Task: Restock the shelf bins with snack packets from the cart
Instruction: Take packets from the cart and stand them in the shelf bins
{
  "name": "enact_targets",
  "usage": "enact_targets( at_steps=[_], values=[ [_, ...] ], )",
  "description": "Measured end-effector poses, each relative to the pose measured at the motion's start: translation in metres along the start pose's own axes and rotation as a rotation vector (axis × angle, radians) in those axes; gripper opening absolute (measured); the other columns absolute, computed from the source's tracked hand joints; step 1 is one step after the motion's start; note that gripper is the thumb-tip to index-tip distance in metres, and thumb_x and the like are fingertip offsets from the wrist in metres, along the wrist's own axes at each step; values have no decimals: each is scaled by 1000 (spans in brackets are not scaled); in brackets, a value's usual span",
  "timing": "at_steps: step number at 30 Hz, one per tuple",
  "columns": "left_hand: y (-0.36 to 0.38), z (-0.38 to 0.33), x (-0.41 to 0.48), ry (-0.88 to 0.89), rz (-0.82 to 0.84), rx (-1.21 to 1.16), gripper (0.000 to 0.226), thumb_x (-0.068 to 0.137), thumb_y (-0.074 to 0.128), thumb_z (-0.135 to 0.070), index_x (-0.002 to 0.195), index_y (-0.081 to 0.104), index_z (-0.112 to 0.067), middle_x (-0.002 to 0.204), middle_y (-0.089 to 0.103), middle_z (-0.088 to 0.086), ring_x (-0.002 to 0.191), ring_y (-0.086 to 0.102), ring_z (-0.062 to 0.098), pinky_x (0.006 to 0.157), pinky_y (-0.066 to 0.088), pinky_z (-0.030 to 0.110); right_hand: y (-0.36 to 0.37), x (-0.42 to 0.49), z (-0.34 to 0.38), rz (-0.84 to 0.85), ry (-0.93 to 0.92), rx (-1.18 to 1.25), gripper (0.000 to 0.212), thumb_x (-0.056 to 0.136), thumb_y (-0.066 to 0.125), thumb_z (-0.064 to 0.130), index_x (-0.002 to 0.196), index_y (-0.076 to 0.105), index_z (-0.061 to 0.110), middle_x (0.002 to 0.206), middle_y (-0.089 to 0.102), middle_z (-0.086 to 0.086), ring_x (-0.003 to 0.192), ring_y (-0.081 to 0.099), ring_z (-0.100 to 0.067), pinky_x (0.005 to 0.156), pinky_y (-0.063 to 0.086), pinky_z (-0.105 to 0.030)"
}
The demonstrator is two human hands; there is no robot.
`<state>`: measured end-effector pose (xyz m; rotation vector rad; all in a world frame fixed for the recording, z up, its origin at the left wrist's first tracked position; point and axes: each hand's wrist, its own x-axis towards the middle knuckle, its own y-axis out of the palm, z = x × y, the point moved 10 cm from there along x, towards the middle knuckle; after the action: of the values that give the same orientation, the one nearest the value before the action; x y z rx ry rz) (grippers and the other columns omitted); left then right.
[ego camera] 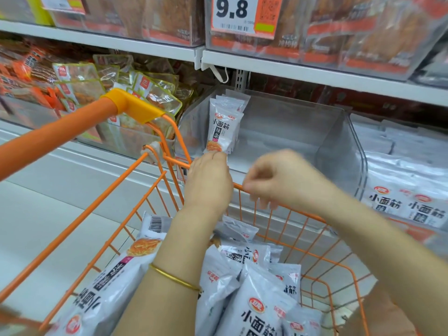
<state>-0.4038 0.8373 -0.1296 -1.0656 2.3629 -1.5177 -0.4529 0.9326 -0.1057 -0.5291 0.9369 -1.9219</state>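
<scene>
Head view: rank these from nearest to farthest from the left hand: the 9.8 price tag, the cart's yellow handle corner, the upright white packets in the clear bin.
1. The upright white packets: touching, pinched at their lower end by the left hand, just above it.
2. The yellow handle corner: up and to the left.
3. The 9.8 price tag: on the top shelf, farthest.

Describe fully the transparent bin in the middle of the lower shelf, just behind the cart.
The clear plastic bin sits on the lower shelf, under the upper shelf board. Its walls look rigid and glossy, and its front right corner is rounded. It is almost empty. One stack of white snack packets stands upright at its left side, and the left hand pinches the lower end of the stack.
</scene>
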Motion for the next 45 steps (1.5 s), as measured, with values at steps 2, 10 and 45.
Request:
enact_targets(
  at_steps=[2,10,45],
  values=[
    [-4,1,0,-26,-31,-57,35,93,40,-4,126,52,-6,125,53,17,117,47,34,98,37,43,38,-19,-6,134,-29,-332,17,84,65,29,95,69,17,82,70,5,76,67,-13,70,54,-29],
    [-22,-4,-3,-7,-163,-250,34,94,42,-10,125,56,-10,128,55,11,119,48,25,98,38,33,56,-24,-11,29,-118,-591,19,90,48,23,74,40,17,75,45,-1,80,52,-29,58,31,-31],
    [19,-16,-5,125,41,165,49,97,36,-40,136,39,-12,143,36,9,136,25,25,115,11,38,10,118,-76,-109,358,645,21,75,70,-9,87,63,7,76,66,-5,54,62,-14,51,57,-30]
  ],
)
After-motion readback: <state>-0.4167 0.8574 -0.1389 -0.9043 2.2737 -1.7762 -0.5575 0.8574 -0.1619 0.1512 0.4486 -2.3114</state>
